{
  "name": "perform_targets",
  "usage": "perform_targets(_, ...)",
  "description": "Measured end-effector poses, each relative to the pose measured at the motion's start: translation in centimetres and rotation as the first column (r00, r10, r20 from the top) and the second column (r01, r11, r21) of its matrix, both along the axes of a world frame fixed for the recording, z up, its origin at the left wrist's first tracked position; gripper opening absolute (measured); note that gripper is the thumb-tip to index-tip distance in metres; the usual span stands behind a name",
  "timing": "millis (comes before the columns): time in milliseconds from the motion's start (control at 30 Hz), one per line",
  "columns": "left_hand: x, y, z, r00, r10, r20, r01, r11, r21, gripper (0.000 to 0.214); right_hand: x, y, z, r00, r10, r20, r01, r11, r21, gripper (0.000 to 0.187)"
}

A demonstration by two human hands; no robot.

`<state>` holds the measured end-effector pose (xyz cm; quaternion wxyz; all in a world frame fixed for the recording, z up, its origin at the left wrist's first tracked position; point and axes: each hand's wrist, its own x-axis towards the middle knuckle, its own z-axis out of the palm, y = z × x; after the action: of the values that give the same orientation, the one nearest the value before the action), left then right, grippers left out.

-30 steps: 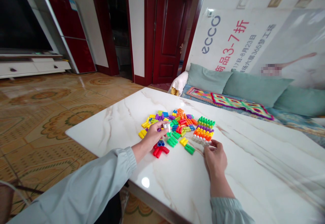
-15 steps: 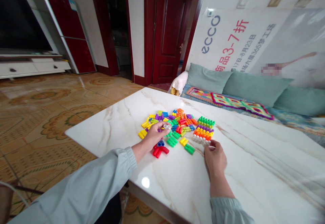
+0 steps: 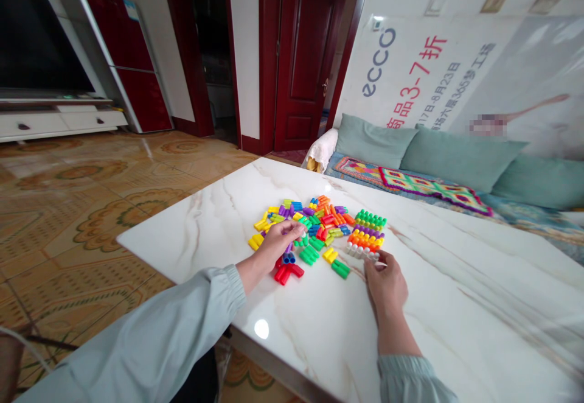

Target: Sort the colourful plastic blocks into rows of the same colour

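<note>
My left hand [image 3: 280,240] is closed in a pinch over the pile of coloured plastic tube blocks [image 3: 314,223]. A white tube block sits in its fingertips, now mostly hidden behind them. My right hand [image 3: 387,278] is closed at the near right corner of a set of tube blocks lined up in rows by colour [image 3: 366,232]. Its fingers grip a white tube block [image 3: 379,263] at the end of the white row [image 3: 359,249]. Red blocks [image 3: 287,273] and blue blocks [image 3: 289,258] lie below my left hand. Yellow and green blocks [image 3: 340,268] lie between the hands.
All the blocks lie on a white marble-patterned table [image 3: 210,220]. A sofa with green cushions [image 3: 460,153] and a crocheted mat stands beyond it. A red fridge [image 3: 118,31], a television [image 3: 39,44] and a dark red door [image 3: 305,50] are farther back.
My left hand has turned slightly, so the white block's open ends are now covered by its fingers. My right hand has shifted a little left along the white row.
</note>
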<state>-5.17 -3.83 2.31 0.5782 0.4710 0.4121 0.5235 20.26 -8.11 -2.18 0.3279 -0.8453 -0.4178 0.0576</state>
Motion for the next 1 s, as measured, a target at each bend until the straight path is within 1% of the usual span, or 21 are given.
perform_targets(67,0.0,0.3,-0.3,0.998,0.005,0.058,-0.003,1.000,-0.029,0.035,0.0,0.0,0.0,1.000,0.002,0.008,-0.002,1.000,-0.003,0.041)
perform_targets(200,0.1,1.0,-0.9,0.969,0.041,0.245,-0.011,0.992,-0.122,0.028,-0.1,0.0,0.0,1.000,-0.001,0.009,0.001,1.000,-0.002,0.039)
perform_targets(300,0.1,1.2,-0.8,0.922,0.068,0.381,0.010,0.980,-0.198,0.019,0.0,0.1,-0.1,1.000,-0.008,0.006,0.008,1.000,-0.001,0.039)
perform_targets(367,0.0,1.3,-0.5,0.897,0.082,0.434,0.025,0.971,-0.236,0.015,0.0,0.1,-0.1,1.000,-0.011,0.004,0.011,1.000,-0.007,0.039)
perform_targets(433,-0.1,1.4,-0.3,0.877,0.081,0.475,0.070,0.954,-0.292,0.017,0.1,0.2,-0.2,1.000,-0.015,0.002,0.015,1.000,-0.012,0.039)
perform_targets(500,-0.3,1.4,-0.2,0.857,0.061,0.511,0.139,0.929,-0.344,0.025,0.1,0.2,-0.2,1.000,-0.019,-0.005,0.019,1.000,-0.016,0.039)
perform_targets(567,-0.4,1.4,-0.2,0.846,0.039,0.532,0.187,0.912,-0.365,0.032,0.2,0.2,-0.2,1.000,-0.023,-0.011,0.023,1.000,-0.020,0.040)
perform_targets(733,-0.7,1.2,-0.2,0.826,0.022,0.563,0.228,0.901,-0.370,0.038,0.2,0.2,-0.2,0.999,-0.030,-0.012,0.030,0.999,-0.021,0.041)
perform_targets(833,-0.8,1.2,-0.2,0.811,0.031,0.584,0.236,0.896,-0.375,0.037,0.1,0.2,-0.1,0.999,-0.032,-0.018,0.031,0.999,-0.014,0.041)
perform_targets(1000,-1.0,1.6,-0.6,0.816,0.067,0.575,0.199,0.900,-0.388,0.030,0.0,0.1,0.0,0.999,-0.026,-0.026,0.026,1.000,-0.012,0.042)
